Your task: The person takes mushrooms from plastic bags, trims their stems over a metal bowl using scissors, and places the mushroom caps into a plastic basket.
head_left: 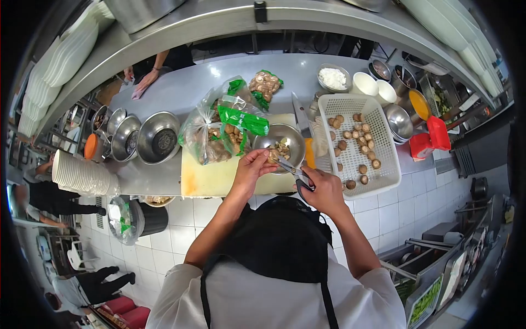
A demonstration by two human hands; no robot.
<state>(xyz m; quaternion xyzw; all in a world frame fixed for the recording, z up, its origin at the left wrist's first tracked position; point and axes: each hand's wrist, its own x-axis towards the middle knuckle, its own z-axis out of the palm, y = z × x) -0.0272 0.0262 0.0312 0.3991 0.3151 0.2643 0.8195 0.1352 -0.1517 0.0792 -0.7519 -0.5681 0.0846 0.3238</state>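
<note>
My left hand (253,171) pinches a brown mushroom (272,156) over the near rim of a steel bowl (289,134) with small mushroom pieces inside. In my right hand (323,189) are black-handled scissors (296,173), their blades reaching the mushroom. The bowl stands at the right part of a yellowish cutting board (205,180). Plastic bags of mushrooms (222,129) with green print lie on the board's left side. To the right, a white perforated basket (387,159) holds several whole mushrooms. A knife (300,114) lies behind the bowl.
Steel bowls (159,137) and a stack of white containers (82,174) are at the left. A bowl of white food (333,78), white bowls (365,84) and a red container (422,146) stand right. Across the table, another person's hand (146,81) touches a pink cloth. A metal shelf (219,36) spans above.
</note>
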